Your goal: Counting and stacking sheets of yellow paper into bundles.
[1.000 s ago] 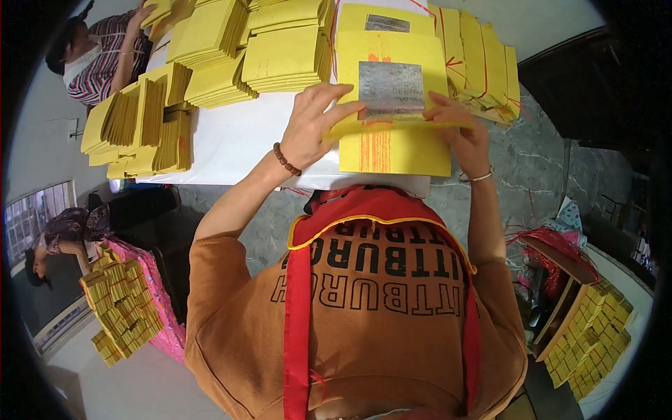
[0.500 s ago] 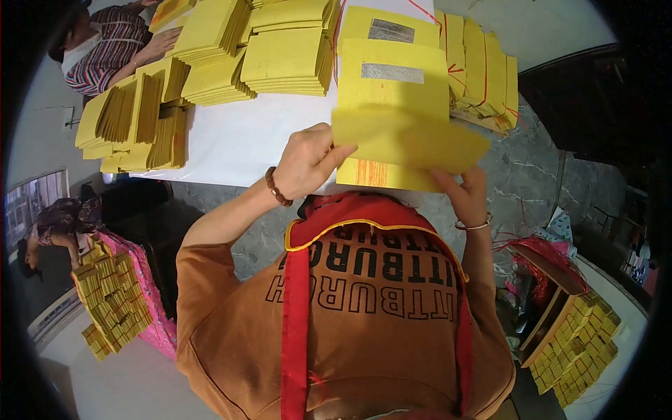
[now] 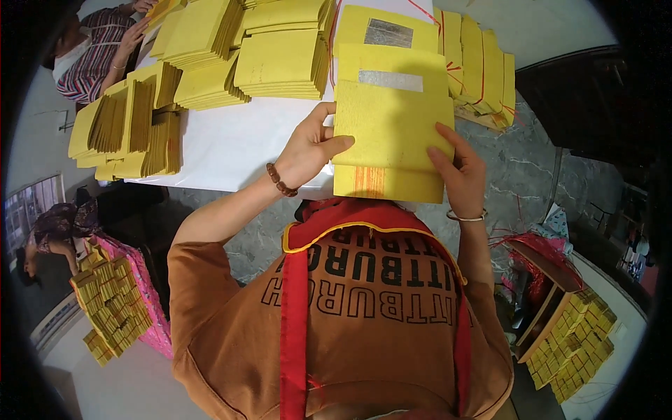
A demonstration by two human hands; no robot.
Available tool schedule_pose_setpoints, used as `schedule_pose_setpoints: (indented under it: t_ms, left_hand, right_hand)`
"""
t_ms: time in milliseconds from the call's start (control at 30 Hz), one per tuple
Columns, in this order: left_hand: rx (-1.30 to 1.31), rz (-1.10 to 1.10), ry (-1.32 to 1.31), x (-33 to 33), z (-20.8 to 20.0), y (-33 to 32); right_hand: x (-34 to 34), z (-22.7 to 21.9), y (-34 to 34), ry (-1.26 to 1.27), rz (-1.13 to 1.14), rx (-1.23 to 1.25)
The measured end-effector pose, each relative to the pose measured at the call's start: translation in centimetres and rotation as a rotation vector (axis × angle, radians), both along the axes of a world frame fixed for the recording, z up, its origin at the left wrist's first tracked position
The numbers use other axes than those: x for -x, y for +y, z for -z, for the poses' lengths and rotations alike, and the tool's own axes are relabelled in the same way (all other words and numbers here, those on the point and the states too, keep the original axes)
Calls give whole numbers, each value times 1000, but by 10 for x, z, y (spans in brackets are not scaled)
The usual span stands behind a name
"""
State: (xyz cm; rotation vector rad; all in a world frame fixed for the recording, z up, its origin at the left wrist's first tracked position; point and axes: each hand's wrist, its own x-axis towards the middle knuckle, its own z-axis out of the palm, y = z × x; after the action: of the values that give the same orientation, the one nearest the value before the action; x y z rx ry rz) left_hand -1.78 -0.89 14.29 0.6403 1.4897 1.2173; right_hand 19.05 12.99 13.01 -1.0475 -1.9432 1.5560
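Straight in front of me lies a folded yellow paper sheet (image 3: 392, 122), on top of other yellow sheets at the table's near edge. An orange-red printed patch (image 3: 369, 182) shows on the paper below its lower edge, and a silver foil rectangle (image 3: 390, 80) above it. My left hand (image 3: 308, 147), with a brown bead bracelet at the wrist, grips the left edge, thumb on top. At the right edge my right hand (image 3: 460, 173), a bangle at its wrist, has thumb and forefinger on the paper. Its other fingers are partly hidden.
Folded yellow paper bundles (image 3: 280, 66) stand on the white-covered table (image 3: 224, 140) at the left and back. Bundles tied with red string (image 3: 483, 63) are at the back right. A co-worker in a striped top (image 3: 112, 42) handles paper at far left. More bundles lie lower left and right.
The top sheet, blurred and raised at the right before, now lies flat over the stack. My right hand has moved up a little along the right edge.
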Motion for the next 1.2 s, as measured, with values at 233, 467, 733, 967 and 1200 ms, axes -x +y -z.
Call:
schedule_pose_setpoints:
  t_ms: [233,467,733,967,1200]
  left_hand:
    - [12,-50,-4,1,-6,2]
    - [-451,-28,1149,4,-16,8]
    - [-425,396,1304,-36,-1,37]
    - [-363,434,1421,-36,11,36]
    - [-420,379,1371,-34,10,32]
  right_hand:
    - [6,-2,-2,37,34,37]
    - [8,1,-6,79,85,30]
    - [6,-1,-4,-9,76,16]
    - [-4,-13,-26,-327,-203,-1086]
    - [-18,7,-32,-346,-423,-859]
